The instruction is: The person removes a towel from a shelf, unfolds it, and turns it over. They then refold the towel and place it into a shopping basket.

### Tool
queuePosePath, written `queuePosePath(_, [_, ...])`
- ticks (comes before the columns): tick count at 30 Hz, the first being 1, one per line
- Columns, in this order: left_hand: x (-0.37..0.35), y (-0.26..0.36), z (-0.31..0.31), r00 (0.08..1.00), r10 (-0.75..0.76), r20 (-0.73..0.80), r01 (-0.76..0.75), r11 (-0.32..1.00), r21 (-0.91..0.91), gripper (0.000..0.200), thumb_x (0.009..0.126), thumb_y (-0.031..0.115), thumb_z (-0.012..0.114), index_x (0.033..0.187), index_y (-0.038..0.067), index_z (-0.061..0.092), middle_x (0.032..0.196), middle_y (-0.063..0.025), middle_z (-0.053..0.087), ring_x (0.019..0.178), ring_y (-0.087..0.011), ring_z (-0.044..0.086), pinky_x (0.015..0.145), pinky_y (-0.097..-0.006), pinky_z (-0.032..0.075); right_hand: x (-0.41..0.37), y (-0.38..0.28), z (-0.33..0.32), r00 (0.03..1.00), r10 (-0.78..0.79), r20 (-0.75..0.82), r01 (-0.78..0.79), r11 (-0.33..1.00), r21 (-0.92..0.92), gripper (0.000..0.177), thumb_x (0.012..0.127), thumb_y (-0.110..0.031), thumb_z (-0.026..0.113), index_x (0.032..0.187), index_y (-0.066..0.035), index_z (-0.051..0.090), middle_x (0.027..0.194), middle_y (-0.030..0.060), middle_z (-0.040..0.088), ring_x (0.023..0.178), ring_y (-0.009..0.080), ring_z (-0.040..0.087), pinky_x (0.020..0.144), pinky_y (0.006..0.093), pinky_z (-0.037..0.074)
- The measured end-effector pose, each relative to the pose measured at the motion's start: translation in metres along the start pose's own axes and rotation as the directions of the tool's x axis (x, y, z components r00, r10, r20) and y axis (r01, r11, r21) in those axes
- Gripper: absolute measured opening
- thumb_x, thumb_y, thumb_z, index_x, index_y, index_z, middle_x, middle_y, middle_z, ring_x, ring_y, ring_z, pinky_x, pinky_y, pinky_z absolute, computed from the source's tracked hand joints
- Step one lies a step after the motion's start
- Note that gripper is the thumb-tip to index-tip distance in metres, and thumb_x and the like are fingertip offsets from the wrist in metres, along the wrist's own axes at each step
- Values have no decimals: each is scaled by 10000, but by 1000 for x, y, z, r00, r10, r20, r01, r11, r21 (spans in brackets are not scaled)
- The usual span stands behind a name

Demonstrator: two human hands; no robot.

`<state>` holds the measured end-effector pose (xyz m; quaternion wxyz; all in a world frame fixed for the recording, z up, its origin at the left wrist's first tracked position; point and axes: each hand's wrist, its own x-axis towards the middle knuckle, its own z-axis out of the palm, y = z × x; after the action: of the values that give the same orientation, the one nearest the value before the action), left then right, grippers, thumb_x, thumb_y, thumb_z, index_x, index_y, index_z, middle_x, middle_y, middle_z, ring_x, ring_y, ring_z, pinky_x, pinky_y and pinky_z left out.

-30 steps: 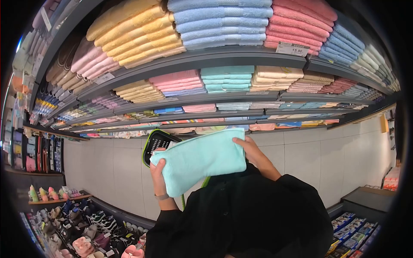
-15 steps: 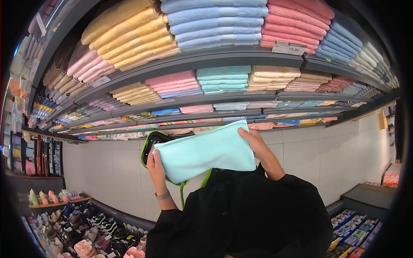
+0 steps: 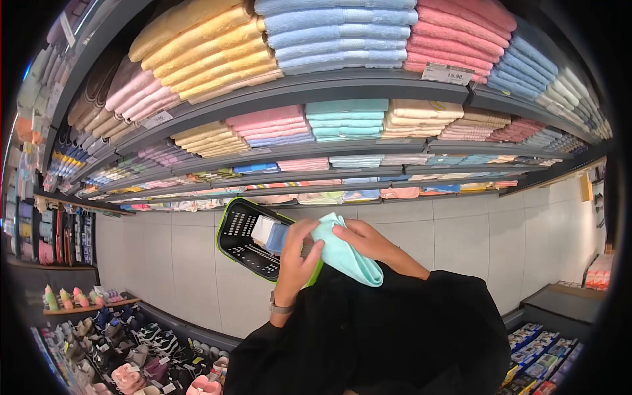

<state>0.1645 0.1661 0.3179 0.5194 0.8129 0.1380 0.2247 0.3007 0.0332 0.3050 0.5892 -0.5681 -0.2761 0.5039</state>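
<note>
A mint-green towel (image 3: 347,253), folded into a narrow bundle, is between my hands in front of my chest. My right hand (image 3: 361,238) grips its upper part, thumb on top. At the towel's upper left is my left hand (image 3: 299,247), its thumb and fingers apart and curved; it is close to the cloth, with no clear grip on it. Below and left of my hands, a black basket (image 3: 232,227) with a green rim holds a white and blue item (image 3: 268,233).
Shelves (image 3: 289,87) of folded towels in many colours stretch across the front, with a price tag (image 3: 447,73) on one edge. Shoes (image 3: 125,342) fill a display at lower left. Small packages (image 3: 543,355) lie at lower right. Pale floor tiles (image 3: 461,240) run between them.
The towel has gone from spread wide to folded narrow. My hands have come together, the left one moving right. More of the basket and the item in it now shows.
</note>
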Motion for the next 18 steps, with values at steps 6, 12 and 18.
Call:
queuePosePath(6, [-4, -9, 1, 997, 83, -2, -82, 996, 32, 220, 789, -22, 633, 980, 4, 525, 1152, -171, 552, 965, -277, 564, 821, -316, 460, 4, 10, 1, 997, 73, -2, -73, 996, 58, 389, 984, -346, 467, 1092, -1, 610, 969, 40, 627, 888, 97, 558, 765, 264, 455])
queuePosePath(12, [-3, -18, -23, 947, 78, -311, -69, 997, 41, 121, 875, -14, 533, 991, -8, 497, 1151, -156, 557, 1010, -206, 559, 850, -291, 458, 12, 11, -19, 955, 37, -296, 79, 926, 371, 359, 973, -302, 505, 1082, 28, 596, 964, 68, 654, 858, 117, 620, 739, 253, 498])
queuePosePath(18, [-25, -70, -72, 828, -188, -529, 80, 972, -220, 114, 916, 6, 505, 1023, 3, 464, 1077, -140, 584, 918, -164, 574, 811, -281, 472, 3, -6, -45, 896, -28, -443, 292, 789, 541, 350, 970, -237, 500, 1183, 39, 529, 1087, 114, 634, 959, 202, 639, 828, 340, 519])
